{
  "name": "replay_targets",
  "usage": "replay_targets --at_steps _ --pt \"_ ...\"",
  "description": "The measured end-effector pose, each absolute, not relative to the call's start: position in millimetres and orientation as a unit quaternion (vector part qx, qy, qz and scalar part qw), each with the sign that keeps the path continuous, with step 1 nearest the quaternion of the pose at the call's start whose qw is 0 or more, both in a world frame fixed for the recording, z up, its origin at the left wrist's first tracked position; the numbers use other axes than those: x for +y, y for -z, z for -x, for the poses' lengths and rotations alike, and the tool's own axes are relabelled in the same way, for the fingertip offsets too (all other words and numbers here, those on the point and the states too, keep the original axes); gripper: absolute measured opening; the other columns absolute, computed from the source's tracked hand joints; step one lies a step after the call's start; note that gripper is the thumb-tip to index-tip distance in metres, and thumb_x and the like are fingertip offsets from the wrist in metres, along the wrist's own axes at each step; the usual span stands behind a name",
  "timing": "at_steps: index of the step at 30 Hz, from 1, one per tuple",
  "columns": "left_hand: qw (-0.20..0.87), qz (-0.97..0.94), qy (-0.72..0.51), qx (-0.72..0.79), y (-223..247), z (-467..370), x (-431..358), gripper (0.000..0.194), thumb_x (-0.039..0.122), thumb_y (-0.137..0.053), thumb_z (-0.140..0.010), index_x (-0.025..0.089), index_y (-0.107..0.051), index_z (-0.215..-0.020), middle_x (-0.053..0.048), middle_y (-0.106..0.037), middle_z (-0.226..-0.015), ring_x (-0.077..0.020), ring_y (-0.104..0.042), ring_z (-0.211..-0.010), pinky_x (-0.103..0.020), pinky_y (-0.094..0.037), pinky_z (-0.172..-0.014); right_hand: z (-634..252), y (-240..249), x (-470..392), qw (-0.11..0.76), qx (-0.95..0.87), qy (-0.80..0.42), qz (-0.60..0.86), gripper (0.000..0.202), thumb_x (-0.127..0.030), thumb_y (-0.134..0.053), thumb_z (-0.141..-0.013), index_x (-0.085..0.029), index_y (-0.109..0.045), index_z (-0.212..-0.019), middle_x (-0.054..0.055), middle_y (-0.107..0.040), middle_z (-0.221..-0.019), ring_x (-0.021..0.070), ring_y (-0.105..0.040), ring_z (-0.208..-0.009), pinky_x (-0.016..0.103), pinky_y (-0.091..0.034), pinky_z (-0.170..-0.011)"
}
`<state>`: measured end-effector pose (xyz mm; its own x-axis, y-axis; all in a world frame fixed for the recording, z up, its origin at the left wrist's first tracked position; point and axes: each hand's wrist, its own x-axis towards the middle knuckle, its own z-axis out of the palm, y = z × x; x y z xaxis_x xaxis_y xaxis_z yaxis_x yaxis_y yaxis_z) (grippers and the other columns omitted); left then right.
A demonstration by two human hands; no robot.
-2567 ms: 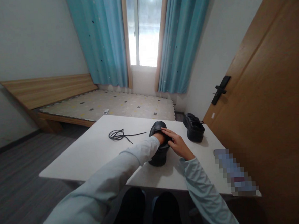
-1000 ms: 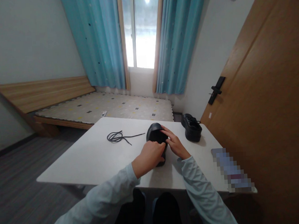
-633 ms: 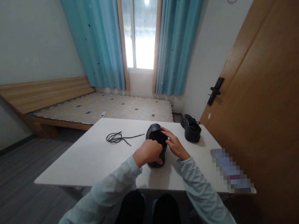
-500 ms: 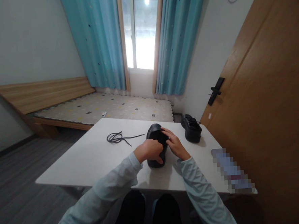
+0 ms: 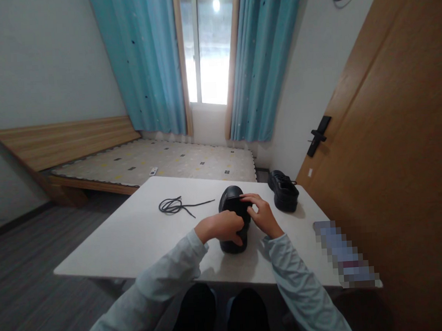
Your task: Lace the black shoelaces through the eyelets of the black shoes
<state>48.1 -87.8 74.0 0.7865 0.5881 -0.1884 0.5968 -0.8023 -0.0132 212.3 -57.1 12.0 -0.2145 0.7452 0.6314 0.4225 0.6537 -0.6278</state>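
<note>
A black shoe (image 5: pixel 230 192) stands on the white table in front of me, its toe pointing away. My left hand (image 5: pixel 223 226) reaches across it from the left, closed, with its fingers curled over the opening and their tips hidden. From the right, my right hand (image 5: pixel 262 215) grips the upper with bent fingers, near the front of the opening. To the left lies a loose dark shoelace (image 5: pixel 171 205), loosely coiled with its ends trailing. A second black shoe (image 5: pixel 286 196), with laces in it, stands at the back right of the table.
The white table (image 5: pixel 124 236) has its near edge just above my knees. A blurred-out flat item (image 5: pixel 344 253) lies at its right edge. Behind the table is a bed (image 5: pixel 190 157) with a small white object (image 5: pixel 153 171) on it. A wooden door (image 5: pixel 399 139) rises at right.
The shoe has shifted slightly to the right under my hands. My right fingers are more bent and sit a little lower on it. The shoelace and second shoe stay put.
</note>
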Motion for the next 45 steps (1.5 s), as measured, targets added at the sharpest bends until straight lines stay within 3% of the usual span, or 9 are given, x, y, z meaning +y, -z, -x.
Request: replay_targets --at_steps 8,11,15,19,26,30,35,41,45 --pt "0.063 -0.931 0.049 0.356 -76.9 -50.3 -94.1 0.036 0.034 -0.070 -0.071 0.011 -0.063 -0.098 -0.013 -0.070 -0.087 -0.0233 -0.067 -0.077 -0.027 -0.047 -0.064 -213.7 -12.6 -56.1 0.504 -0.762 -0.160 0.374 0.028 -0.006 -0.048 -0.068 -0.022 -0.069 -0.077 0.005 -0.069 -0.096 0.0218 -0.057 -0.102 0.043 -0.042 -0.096" --pt "0.140 -0.927 0.030 0.348 -87.0 -42.4 -92.0 0.037 0.038 -0.069 -0.072 0.014 -0.061 -0.099 -0.008 -0.070 -0.090 -0.0191 -0.066 -0.077 -0.023 -0.046 -0.063 -213.3 -13.6 -56.9 0.503 -0.761 -0.157 0.378 0.025 -0.006 -0.048 -0.069 -0.023 -0.067 -0.070 0.005 -0.070 -0.092 0.0219 -0.057 -0.101 0.042 -0.043 -0.094" --pt "0.243 -0.900 -0.136 0.335 -104.6 -20.3 -78.3 0.026 0.034 -0.054 -0.085 0.020 -0.056 -0.106 0.000 -0.071 -0.092 -0.0123 -0.065 -0.082 -0.019 -0.046 -0.069 -212.0 -15.3 -58.6 0.500 -0.765 -0.147 0.378 0.021 -0.007 -0.050 -0.070 -0.022 -0.064 -0.064 0.005 -0.069 -0.087 0.0223 -0.057 -0.099 0.041 -0.044 -0.092" --pt "0.157 -0.801 -0.317 0.484 -92.4 -0.9 -46.2 0.022 0.029 -0.043 -0.089 0.018 -0.056 -0.102 -0.002 -0.071 -0.087 -0.0128 -0.065 -0.078 -0.023 -0.047 -0.073 -211.5 -17.5 -60.0 0.492 -0.775 -0.145 0.370 0.021 -0.005 -0.049 -0.069 -0.022 -0.060 -0.063 0.005 -0.069 -0.089 0.0219 -0.056 -0.100 0.041 -0.043 -0.092" --pt "0.032 -0.728 -0.287 0.622 -12.0 15.1 4.7 0.020 0.023 -0.049 -0.084 0.013 -0.058 -0.099 -0.010 -0.066 -0.097 -0.0187 -0.061 -0.090 -0.029 -0.045 -0.083 -212.8 -18.4 -59.9 0.485 -0.788 -0.131 0.356 0.021 -0.005 -0.047 -0.069 -0.022 -0.054 -0.060 0.005 -0.068 -0.085 0.0224 -0.055 -0.098 0.040 -0.042 -0.091" --pt "0.027 -0.726 -0.226 0.649 10.6 21.9 12.7 0.025 0.033 -0.055 -0.084 0.015 -0.060 -0.101 -0.010 -0.063 -0.102 -0.0217 -0.059 -0.095 -0.031 -0.045 -0.082 -211.8 -16.9 -60.9 0.485 -0.775 -0.140 0.380 0.018 -0.007 -0.048 -0.071 -0.020 -0.058 -0.078 0.005 -0.064 -0.090 0.0209 -0.055 -0.093 0.038 -0.044 -0.087" --pt "0.031 -0.731 -0.157 0.663 20.5 26.5 19.4 0.023 0.032 -0.056 -0.083 0.020 -0.063 -0.100 -0.010 -0.061 -0.104 -0.0241 -0.058 -0.098 -0.032 -0.045 -0.078 -209.6 -15.7 -60.4 0.440 -0.805 -0.113 0.381 0.049 -0.012 -0.051 -0.076 -0.020 -0.050 -0.124 0.005 -0.061 -0.095 0.0210 -0.051 -0.097 0.040 -0.040 -0.093" --pt "0.019 -0.738 -0.165 0.654 24.1 24.8 23.2 0.016 0.023 -0.049 -0.085 0.018 -0.063 -0.093 -0.012 -0.064 -0.099 -0.0264 -0.059 -0.096 -0.035 -0.045 -0.075 -206.8 -18.7 -58.7 0.367 -0.826 -0.089 0.419 0.045 -0.017 -0.051 -0.082 -0.018 -0.054 -0.126 0.008 -0.063 -0.097 0.0215 -0.051 -0.098 0.039 -0.041 -0.091" --pt "0.062 -0.728 -0.285 0.620 17.0 17.1 22.6 0.017 0.023 -0.046 -0.088 0.015 -0.059 -0.094 -0.011 -0.068 -0.089 -0.0224 -0.063 -0.085 -0.034 -0.047 -0.074 -202.0 -23.7 -60.7 0.313 -0.829 -0.074 0.458 0.037 -0.028 -0.047 -0.090 -0.017 -0.057 -0.124 0.010 -0.066 -0.102 0.0206 -0.054 -0.100 0.036 -0.042 -0.088"
